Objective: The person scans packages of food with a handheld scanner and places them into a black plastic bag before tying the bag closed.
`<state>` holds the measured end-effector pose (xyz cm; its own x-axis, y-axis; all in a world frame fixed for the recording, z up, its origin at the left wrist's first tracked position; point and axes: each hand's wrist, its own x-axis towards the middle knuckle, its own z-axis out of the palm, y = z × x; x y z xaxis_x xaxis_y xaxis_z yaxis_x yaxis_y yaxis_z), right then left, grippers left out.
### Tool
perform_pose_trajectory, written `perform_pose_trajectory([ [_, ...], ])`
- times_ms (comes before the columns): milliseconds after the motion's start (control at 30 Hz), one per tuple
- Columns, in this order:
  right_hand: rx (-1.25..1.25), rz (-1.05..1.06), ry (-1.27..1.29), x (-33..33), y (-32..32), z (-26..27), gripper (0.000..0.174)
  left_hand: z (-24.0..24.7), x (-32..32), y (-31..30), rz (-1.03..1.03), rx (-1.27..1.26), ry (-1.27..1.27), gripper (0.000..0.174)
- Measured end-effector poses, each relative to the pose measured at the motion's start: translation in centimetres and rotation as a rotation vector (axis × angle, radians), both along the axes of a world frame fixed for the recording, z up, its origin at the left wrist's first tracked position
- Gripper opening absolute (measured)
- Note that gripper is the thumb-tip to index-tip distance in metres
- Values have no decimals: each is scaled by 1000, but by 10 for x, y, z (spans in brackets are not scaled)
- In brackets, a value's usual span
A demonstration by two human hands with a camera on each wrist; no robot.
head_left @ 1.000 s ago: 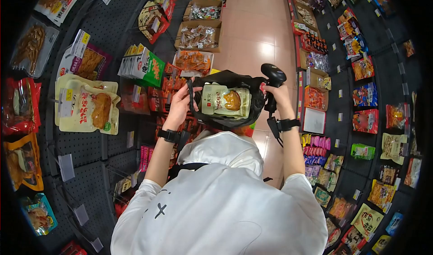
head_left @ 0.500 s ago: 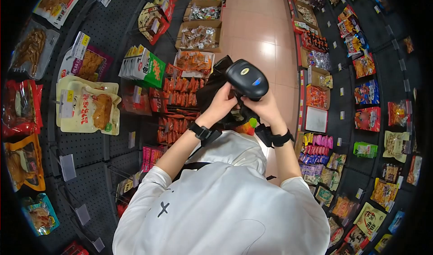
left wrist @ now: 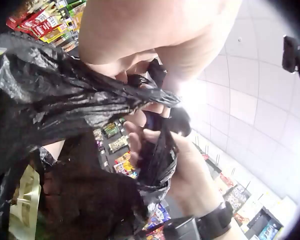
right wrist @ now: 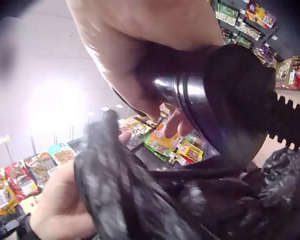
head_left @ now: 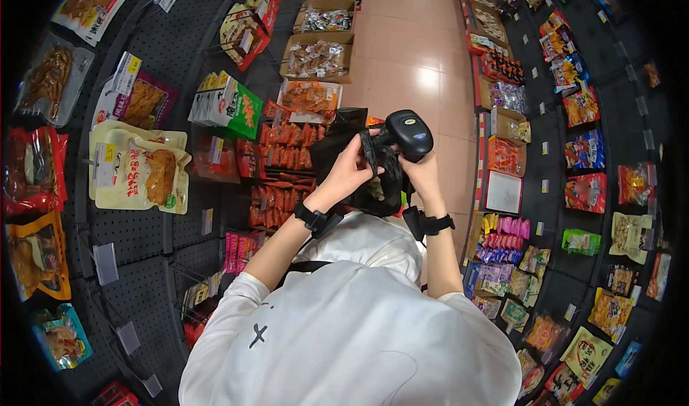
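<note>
My left hand [head_left: 347,173] grips the gathered rim of a black plastic bag [head_left: 331,142], in front of the body. The right hand [head_left: 422,175] holds a black handheld barcode scanner [head_left: 409,135], whose rounded head points up and away. In the right wrist view, right-hand fingers curl round the scanner's dark handle [right wrist: 165,75], while a bag handle [right wrist: 110,175] rises beside the left hand [right wrist: 65,205]. Through the bag's opening, a cream food packet [left wrist: 26,202] shows in the left wrist view; the bag hides most of it.
Dark pegboard shelving [head_left: 212,262] with hanging snack packets lines the left, including a cream chicken-leg packet [head_left: 136,169]. Boxes of red packets [head_left: 287,148] stand just beyond the left arm. More snack racks run along the right, with a tiled aisle [head_left: 405,40] between.
The hands have come together from either side of the open bag, and its mouth has narrowed. Most recently the scanner has shifted slightly right and the left hand has lifted the bag's rim.
</note>
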<state>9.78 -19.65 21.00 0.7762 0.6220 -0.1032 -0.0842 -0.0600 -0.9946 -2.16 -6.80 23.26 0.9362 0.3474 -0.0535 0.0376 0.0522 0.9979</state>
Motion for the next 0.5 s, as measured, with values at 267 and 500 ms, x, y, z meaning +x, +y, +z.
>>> perform_pose_trajectory([
  [267,163,155,272,-11,5,10,23,2,-6,-5,79,57,13,64],
  [500,88,220,146,-21,6,7,27,-16,-9,-11,96,467,107,51],
])
